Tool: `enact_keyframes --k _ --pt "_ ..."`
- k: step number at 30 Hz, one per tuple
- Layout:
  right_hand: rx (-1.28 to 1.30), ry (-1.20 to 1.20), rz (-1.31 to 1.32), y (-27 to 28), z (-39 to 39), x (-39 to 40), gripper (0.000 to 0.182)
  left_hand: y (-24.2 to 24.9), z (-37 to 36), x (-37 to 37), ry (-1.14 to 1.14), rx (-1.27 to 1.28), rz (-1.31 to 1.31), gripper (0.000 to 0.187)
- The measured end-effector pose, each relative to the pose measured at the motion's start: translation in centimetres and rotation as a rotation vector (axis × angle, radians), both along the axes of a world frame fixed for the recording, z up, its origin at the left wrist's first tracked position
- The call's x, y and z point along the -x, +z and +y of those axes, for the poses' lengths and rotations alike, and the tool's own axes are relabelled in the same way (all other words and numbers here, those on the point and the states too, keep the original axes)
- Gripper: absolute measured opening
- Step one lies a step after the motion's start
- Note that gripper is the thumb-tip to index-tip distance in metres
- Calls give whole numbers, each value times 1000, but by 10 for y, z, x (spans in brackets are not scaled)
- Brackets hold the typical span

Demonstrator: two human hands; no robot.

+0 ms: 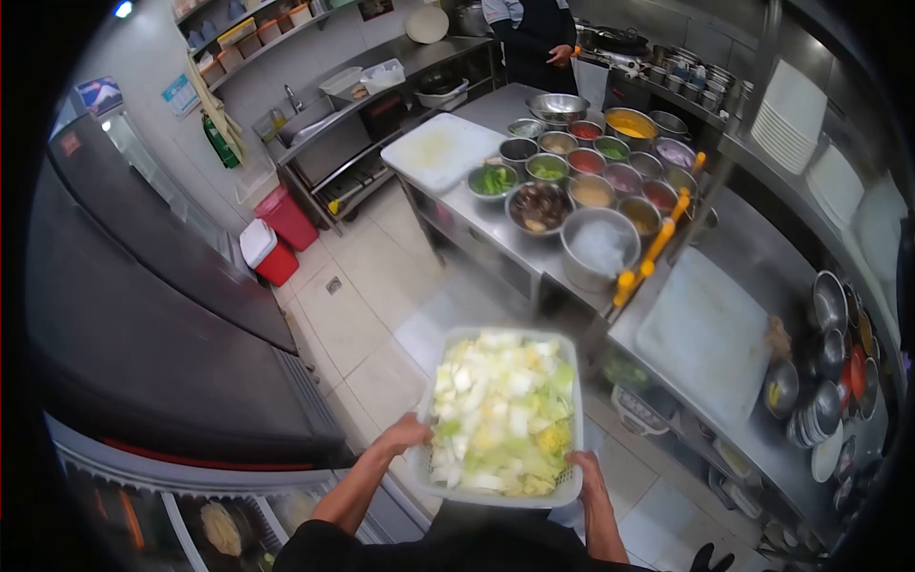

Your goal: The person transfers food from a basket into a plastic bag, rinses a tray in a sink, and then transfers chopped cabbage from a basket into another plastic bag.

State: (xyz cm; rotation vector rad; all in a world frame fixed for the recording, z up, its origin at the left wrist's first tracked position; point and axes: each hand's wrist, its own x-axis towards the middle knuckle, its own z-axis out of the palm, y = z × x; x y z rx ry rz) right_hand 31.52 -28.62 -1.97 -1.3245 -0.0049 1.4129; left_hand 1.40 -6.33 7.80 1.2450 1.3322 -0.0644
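The 2 hands hold 1 pale plastic basket point(578, 367) between them, out in front of the body over the floor. The left hand point(408, 434) is closed on the left wall, and the right hand point(593, 477) on the right wall, nearer the body. How far the fingers reach underneath, I cannot tell.

The basket is heaped with chopped cabbage point(496, 405), white chunks mixed with green and yellow leaf. I'd expect a fairly weighty load, with stiff walls but loose pieces that could spill over the rim if it tips. Wet plastic might be slippery; opposite walls, or the underside, look like the sound places to take hold.

To the near left is an open cold drawer with food trays point(221, 529), beside a dark cabinet point(181, 315). Past the basket stands a steel table point(429, 205), crowded with metal bowls; the large bowl point(583, 272) is at its near right corner, and a white board point(443, 153) lies at its left end. Another board point(710, 329) lies on the right counter point(624, 336). Farther left are 2 red bins point(276, 267), and at the far side stands a person in dark clothing point(534, 48).
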Motion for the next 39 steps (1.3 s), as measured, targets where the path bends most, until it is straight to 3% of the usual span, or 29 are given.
enact_keyframes --k 2,5,8,11,14,18,27,30,34,38,39 --pt "-16 55 -23 6 51 10 41 14 27 20 100 -12 18 53" --pt "-67 202 9 30 131 18 50 -11 69 72 226 -38 -1 49" --pt "-101 369 -6 65 209 20 53 36 90 82 375 -110 0 50" --pt "-150 505 -22 63 277 34 54 87 98 80 546 -190 -12 51" --pt "-221 723 -97 98 344 50 53 100 112 111 666 -195 7 53" --pt "-386 774 -105 112 429 86 52 99 143 143 880 -266 -33 49" --pt "-374 749 -179 107 595 120 59 90 315 173 851 -330 -302 48" --pt "-294 610 -278 95 628 109 62 85 397 173 728 -298 -317 46" --pt "-310 373 -270 132 668 88 60 78 515 156 515 -262 -315 47" --pt "-156 177 -303 119 710 68 72 78 622 102 385 -271 -389 48" --pt "-171 150 -194 146 723 66 76 78 652 93 335 -290 -415 49"
